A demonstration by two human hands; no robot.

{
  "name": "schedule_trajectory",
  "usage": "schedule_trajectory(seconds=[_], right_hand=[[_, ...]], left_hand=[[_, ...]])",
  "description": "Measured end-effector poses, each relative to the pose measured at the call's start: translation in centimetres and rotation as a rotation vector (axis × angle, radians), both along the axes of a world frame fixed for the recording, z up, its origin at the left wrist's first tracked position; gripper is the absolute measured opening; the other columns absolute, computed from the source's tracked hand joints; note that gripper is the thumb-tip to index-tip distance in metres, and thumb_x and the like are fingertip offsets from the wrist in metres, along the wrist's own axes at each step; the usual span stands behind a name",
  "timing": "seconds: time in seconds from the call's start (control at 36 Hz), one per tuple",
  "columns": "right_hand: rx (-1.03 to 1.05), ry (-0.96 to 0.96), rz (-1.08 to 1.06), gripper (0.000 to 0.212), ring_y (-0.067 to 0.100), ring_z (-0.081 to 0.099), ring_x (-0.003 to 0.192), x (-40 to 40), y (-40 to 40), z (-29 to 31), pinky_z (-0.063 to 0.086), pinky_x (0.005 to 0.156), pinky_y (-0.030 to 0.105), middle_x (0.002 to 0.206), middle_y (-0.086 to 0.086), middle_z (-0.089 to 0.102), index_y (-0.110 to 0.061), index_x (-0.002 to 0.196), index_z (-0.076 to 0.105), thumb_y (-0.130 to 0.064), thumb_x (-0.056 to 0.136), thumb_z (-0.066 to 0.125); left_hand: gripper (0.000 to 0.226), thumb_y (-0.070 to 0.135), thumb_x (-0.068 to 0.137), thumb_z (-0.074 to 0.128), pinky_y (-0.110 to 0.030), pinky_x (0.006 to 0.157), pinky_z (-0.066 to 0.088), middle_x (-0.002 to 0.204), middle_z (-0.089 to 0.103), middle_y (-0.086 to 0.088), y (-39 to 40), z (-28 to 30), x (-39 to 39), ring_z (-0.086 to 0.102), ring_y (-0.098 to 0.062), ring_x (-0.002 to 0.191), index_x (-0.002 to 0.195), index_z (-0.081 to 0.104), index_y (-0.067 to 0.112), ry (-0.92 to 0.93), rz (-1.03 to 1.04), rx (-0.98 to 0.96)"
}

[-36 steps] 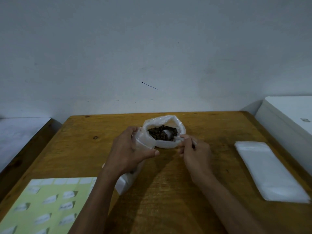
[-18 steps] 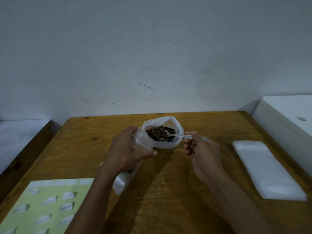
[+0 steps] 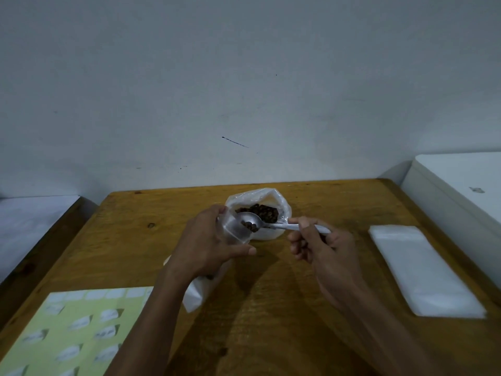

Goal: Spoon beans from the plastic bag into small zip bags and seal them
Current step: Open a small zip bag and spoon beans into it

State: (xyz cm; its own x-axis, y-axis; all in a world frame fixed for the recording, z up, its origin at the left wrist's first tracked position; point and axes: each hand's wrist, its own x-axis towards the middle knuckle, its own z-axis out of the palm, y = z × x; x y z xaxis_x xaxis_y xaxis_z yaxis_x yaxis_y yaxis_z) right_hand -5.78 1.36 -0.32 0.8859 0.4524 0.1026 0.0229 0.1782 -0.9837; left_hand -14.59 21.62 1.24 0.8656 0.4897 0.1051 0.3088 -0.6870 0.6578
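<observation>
Midway through a fill, by the look of it: spoon (image 3: pixel 250 222) loaded with a few dark beans (image 3: pixel 250 227), bowl tipped over the mouth of the small zip bag (image 3: pixel 235 230). No sealing yet.

Right hand (image 3: pixel 322 246) pinching the spoon handle between thumb and forefinger, remaining fingers curled beneath. Handle thin, bright metal; bowl shallow, oval, dull sheen.

Left hand (image 3: pixel 210 244) gripping the small zip bag near its top, thumb stretched across the front, mouth held open toward the spoon. Bag clear, soft, crinkled; its lower end hanging below the wrist and lying on the wooden table (image 3: pixel 271 308). Contents of that lower end not readable.

Plastic bag (image 3: pixel 268 206) just beyond both hands, rim rolled back, translucent white, slumped; dark beans heaped inside, small and rounded.

Next move, as judged: roll the right wrist to slide beans off the bowl into the held mouth, spoon tip kept inside the rim. Risk: thin film folding shut, beans bouncing onto the wood.

Right of the right hand, well apart: flat stack of empty clear bags (image 3: pixel 423 270), glossy, rectangular. Below the left forearm: pale green sheet of labels (image 3: pixel 76 335), matte, print blurred. Tabletop warm brown, visible grain and knots.
</observation>
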Motion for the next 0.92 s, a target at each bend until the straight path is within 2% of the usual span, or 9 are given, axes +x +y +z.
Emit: schedule_trajectory(seconds=[0.11,0.19,0.33,0.5,0.58,0.64,0.75,0.83,0.92], right_hand=[[-0.012,-0.075,-0.016,0.021,0.021,0.065,0.068,0.1,-0.3,-0.2,0.053,0.061,0.031,0.079,0.013,0.072,-0.011,0.103,0.073,-0.021,0.097,0.055],[-0.028,-0.146,-0.051,0.024,0.021,0.067,0.069,0.3,-0.5,-0.3,0.055,0.061,0.031,0.079,0.011,0.072,-0.013,0.103,0.073,-0.027,0.095,0.055],[-0.051,-0.273,-0.127,0.020,0.021,0.068,0.069,0.5,-0.7,-0.2,0.057,0.060,0.029,0.079,0.008,0.072,-0.020,0.101,0.074,-0.024,0.098,0.055],[-0.261,-0.493,-0.221,0.021,0.007,0.067,0.065,1.3,0.5,-0.3,0.056,0.055,0.023,0.071,-0.005,0.069,-0.026,0.107,0.072,-0.032,0.098,0.054],[-0.366,-0.644,-0.258,0.020,-0.004,0.062,0.067,2.1,1.8,-1.2,0.048,0.057,0.008,0.081,-0.013,0.067,-0.020,0.114,0.072,-0.023,0.099,0.059],[-0.422,-0.690,-0.267,0.020,-0.005,0.059,0.071,2.3,2.7,-1.8,0.048,0.057,0.008,0.084,-0.010,0.067,-0.015,0.114,0.073,-0.016,0.099,0.061],[-0.458,-0.527,-0.279,0.017,0.003,0.062,0.062,1.9,3.6,-2.3,0.047,0.053,0.012,0.073,-0.007,0.068,-0.023,0.101,0.072,-0.021,0.101,0.056],[-0.353,-0.172,-0.274,0.020,0.004,0.067,0.061,1.7,4.2,-2.3,0.051,0.056,0.016,0.071,-0.001,0.071,-0.025,0.086,0.069,-0.021,0.101,0.056],[-0.201,0.170,-0.236,0.015,0.013,0.067,0.061,1.8,4.7,-2.1,0.054,0.057,0.024,0.075,0.008,0.074,-0.017,0.095,0.072,-0.015,0.099,0.058]], left_hand=[[0.107,0.056,0.052,0.090,-0.025,0.083,0.044,0.135,0.057,0.000,0.0,0.0,0.0,0.051,-0.012,0.109,0.142,0.046,0.017,-0.003,0.002,0.011],[0.107,0.055,0.052,0.090,-0.026,0.084,0.045,0.136,0.056,0.001,0.1,0.1,-0.1,0.051,-0.013,0.113,0.143,0.045,0.018,-0.006,0.004,0.014],[0.104,0.051,0.053,0.091,-0.030,0.085,0.049,0.133,0.058,0.002,0.0,0.6,-0.1,0.053,-0.014,0.111,0.140,0.047,0.019,-0.021,0.006,0.036],[0.106,0.052,0.054,0.091,-0.039,0.096,0.050,0.138,0.055,0.000,-0.1,0.8,-0.2,0.052,-0.020,0.122,0.143,0.045,0.019,-0.021,0.010,0.064],[0.105,0.051,0.055,0.091,-0.040,0.098,0.049,0.139,0.054,-0.001,-0.2,0.8,-0.3,0.051,-0.020,0.124,0.143,0.045,0.018,-0.015,0.014,0.092],[0.104,0.052,0.055,0.091,-0.038,0.097,0.048,0.138,0.055,0.000,-0.3,0.8,-0.2,0.051,-0.020,0.123,0.143,0.045,0.018,-0.004,0.014,0.136],[0.104,0.054,0.056,0.089,-0.039,0.098,0.048,0.139,0.054,0.001,-0.3,0.9,-0.1,0.050,-0.020,0.124,0.143,0.044,0.020,-0.005,0.018,0.157],[0.104,0.054,0.056,0.090,-0.040,0.098,0.049,0.139,0.054,0.001,-0.1,0.9,-0.2,0.051,-0.020,0.124,0.143,0.044,0.021,-0.017,0.022,0.137],[0.104,0.055,0.055,0.090,-0.040,0.096,0.050,0.139,0.054,0.001,-0.1,0.8,-0.3,0.051,-0.019,0.123,0.143,0.044,0.022,-0.025,0.032,0.130]])
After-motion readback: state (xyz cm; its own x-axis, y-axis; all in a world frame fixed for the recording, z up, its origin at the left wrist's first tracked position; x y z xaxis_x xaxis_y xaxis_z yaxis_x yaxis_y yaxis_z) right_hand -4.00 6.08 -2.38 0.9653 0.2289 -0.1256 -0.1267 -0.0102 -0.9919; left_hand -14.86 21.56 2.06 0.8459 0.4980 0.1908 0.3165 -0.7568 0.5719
